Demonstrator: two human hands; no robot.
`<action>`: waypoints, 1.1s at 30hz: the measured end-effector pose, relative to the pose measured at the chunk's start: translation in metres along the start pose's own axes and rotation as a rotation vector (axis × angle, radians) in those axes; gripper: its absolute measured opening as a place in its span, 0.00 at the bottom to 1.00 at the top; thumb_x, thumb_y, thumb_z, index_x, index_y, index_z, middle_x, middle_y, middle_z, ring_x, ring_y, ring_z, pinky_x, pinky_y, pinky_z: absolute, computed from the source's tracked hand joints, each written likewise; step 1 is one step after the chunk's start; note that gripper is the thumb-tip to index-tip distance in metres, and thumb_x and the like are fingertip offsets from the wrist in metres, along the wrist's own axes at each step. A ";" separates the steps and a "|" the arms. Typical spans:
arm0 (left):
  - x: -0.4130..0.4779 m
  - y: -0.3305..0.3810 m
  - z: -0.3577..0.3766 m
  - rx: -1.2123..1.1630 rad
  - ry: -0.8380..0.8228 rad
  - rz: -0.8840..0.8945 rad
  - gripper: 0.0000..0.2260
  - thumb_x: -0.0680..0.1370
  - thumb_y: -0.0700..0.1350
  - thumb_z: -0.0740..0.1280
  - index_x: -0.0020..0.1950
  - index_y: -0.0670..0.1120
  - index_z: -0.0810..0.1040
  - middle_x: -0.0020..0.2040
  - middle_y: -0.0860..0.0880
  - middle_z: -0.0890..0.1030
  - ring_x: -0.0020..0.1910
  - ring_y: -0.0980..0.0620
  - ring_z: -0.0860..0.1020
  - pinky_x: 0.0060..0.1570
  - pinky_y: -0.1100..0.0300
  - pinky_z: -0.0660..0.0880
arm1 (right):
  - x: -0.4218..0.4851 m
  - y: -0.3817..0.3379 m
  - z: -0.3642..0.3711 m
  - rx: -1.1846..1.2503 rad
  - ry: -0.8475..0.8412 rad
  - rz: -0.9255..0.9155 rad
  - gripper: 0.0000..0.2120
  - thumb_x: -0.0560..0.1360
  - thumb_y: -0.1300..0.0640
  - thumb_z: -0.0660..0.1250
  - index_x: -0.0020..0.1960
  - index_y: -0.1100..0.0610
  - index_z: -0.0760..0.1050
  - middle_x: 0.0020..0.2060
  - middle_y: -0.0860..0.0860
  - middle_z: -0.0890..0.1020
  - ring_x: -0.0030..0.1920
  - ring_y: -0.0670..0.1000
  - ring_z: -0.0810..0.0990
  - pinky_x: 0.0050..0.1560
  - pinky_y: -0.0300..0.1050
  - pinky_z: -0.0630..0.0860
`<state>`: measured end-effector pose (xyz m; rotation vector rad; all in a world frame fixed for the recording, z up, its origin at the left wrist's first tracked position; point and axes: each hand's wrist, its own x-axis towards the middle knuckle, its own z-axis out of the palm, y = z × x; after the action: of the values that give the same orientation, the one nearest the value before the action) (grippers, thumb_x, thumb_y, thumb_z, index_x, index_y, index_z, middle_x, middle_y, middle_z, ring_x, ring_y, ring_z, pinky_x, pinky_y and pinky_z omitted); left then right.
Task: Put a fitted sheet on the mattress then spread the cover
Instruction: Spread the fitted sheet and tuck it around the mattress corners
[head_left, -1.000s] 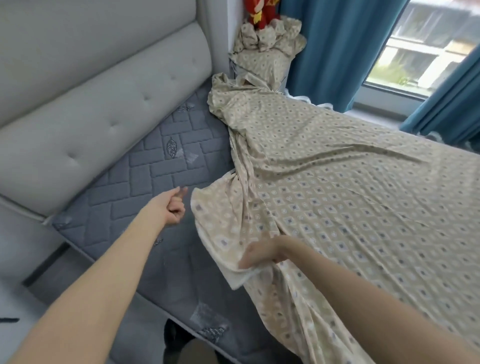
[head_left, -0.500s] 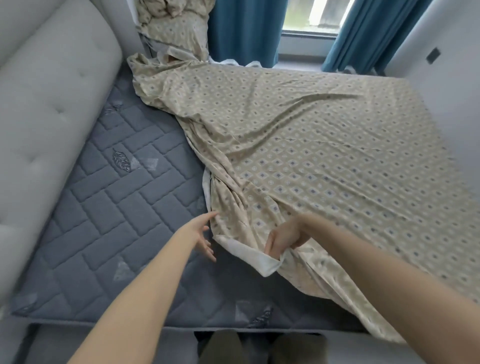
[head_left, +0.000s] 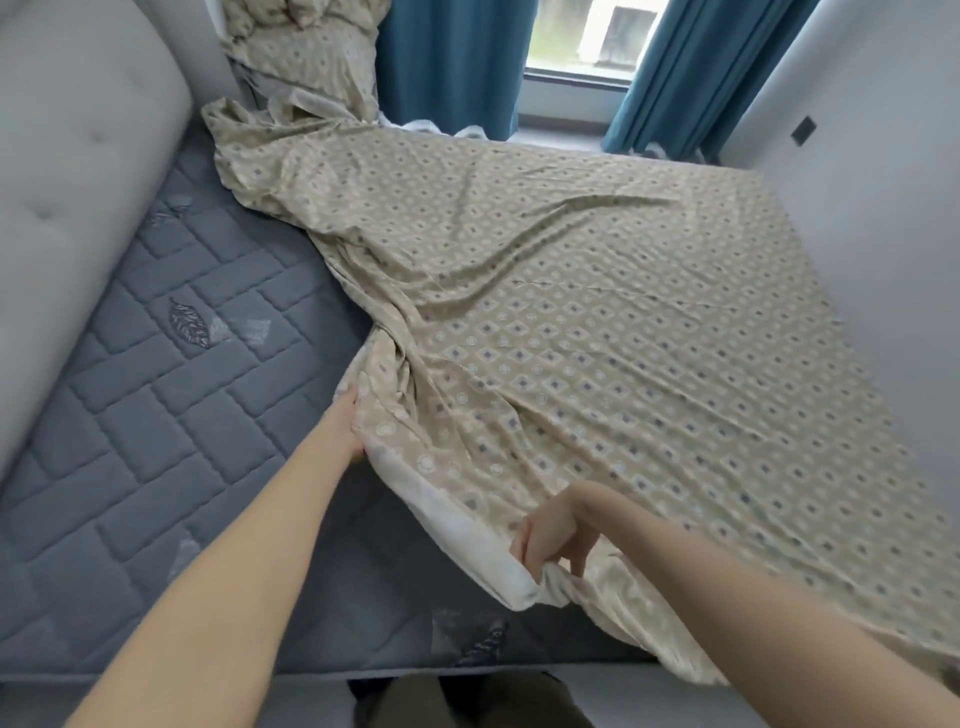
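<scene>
Both hands at the near edge of the sheet (head_left: 597, 338).
Our right hand (head_left: 550, 540) has its fingers pinched on the white edge; our left hand (head_left: 345, 421) hides its fingers under the bunched fabric, so we cannot tell their grip. The sheet covers the right of the mattress (head_left: 156, 415).

Bare mattress (head_left: 156, 415) open leftward, headboard (head_left: 78, 182) bounding it, wall (head_left: 883, 208) seemingly close right
</scene>
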<state>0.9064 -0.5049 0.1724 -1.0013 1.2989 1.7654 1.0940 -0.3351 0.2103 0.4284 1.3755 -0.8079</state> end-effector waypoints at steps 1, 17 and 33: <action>0.005 0.002 -0.011 0.090 0.007 0.056 0.30 0.75 0.55 0.70 0.70 0.40 0.69 0.63 0.43 0.76 0.63 0.41 0.75 0.56 0.51 0.75 | 0.003 -0.002 0.003 -0.030 0.019 0.013 0.14 0.78 0.69 0.59 0.59 0.57 0.75 0.55 0.52 0.81 0.59 0.56 0.74 0.48 0.50 0.80; -0.045 -0.060 -0.215 0.558 0.581 0.267 0.19 0.73 0.51 0.65 0.60 0.42 0.78 0.59 0.43 0.79 0.54 0.41 0.77 0.54 0.52 0.75 | 0.032 -0.125 0.014 -0.319 0.547 -0.349 0.17 0.79 0.66 0.55 0.62 0.59 0.77 0.61 0.53 0.76 0.47 0.50 0.75 0.44 0.38 0.72; -0.077 -0.091 -0.297 0.612 0.492 0.044 0.39 0.73 0.61 0.68 0.71 0.35 0.63 0.67 0.41 0.72 0.62 0.42 0.74 0.54 0.56 0.73 | 0.094 -0.161 0.079 -0.621 0.385 -0.303 0.18 0.77 0.66 0.55 0.63 0.59 0.76 0.56 0.55 0.78 0.44 0.51 0.76 0.27 0.29 0.69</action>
<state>1.0713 -0.7779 0.1467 -1.0695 2.0146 1.0470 1.0320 -0.5221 0.1623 -0.1244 1.9916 -0.5068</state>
